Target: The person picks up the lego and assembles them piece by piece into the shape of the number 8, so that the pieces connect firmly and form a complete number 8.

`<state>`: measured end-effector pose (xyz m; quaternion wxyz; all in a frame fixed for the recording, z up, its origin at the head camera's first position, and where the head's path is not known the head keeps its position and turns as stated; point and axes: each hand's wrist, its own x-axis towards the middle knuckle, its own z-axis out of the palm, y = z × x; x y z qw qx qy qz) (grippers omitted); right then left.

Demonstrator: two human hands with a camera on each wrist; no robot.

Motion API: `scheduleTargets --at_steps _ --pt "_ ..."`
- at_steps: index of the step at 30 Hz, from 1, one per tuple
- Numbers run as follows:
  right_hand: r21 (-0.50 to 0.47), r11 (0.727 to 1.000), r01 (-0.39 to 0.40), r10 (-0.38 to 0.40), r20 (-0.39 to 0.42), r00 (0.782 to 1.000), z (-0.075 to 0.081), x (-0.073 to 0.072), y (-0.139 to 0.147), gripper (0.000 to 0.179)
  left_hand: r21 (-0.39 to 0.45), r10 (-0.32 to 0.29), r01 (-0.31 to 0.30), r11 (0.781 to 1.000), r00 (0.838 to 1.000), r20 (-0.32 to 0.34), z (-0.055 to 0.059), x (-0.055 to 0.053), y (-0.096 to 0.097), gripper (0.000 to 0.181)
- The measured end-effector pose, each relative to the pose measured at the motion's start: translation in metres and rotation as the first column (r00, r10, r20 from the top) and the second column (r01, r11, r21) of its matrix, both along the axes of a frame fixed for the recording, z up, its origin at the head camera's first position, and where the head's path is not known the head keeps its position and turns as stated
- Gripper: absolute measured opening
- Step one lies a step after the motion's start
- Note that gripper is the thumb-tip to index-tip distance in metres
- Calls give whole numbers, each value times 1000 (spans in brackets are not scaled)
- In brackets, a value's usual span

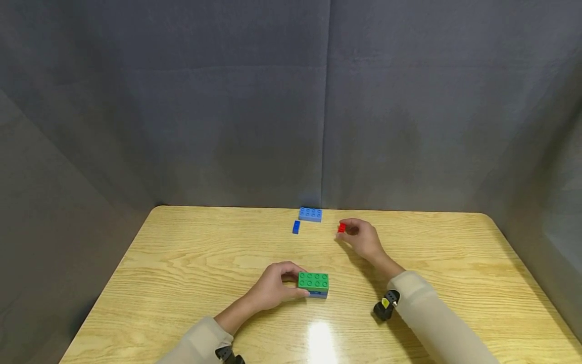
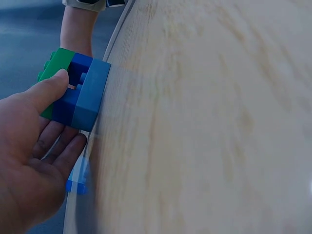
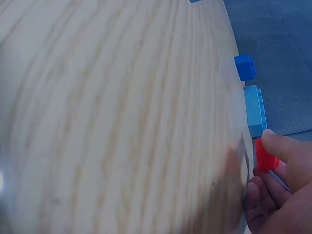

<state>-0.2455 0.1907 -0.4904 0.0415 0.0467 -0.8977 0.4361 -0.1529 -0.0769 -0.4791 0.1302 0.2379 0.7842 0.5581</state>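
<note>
My left hand grips the left end of a stack of toy building bricks near the middle of the table. On top of the stack is a green brick with two rows of studs. Under it the left wrist view shows a dark blue layer with a gap in it, then a lighter blue brick at the bottom. Farther back, my right hand pinches a small red brick between thumb and fingers. Whether the red brick touches the table cannot be told.
At the table's back edge lies a light blue brick with two rows of studs. A small dark blue brick lies just in front of it, to the left. Grey curtains hang behind and beside the wooden table.
</note>
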Motion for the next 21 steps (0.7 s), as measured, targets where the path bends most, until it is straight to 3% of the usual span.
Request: scheduleTargets --at_steps 3,10,21 --pt "16 1000 -13 14 -16 1000 2 2 3 40 1 -3 3 1000 1000 -6 11 5 1 28" --pt "63 996 -67 71 -47 996 16 13 14 35 -28 6 -6 1000 1000 -14 -14 -6 1 30" --pt "85 986 -145 152 -87 985 37 34 14 37 -12 -18 18 1000 999 -37 -17 -7 0 31"
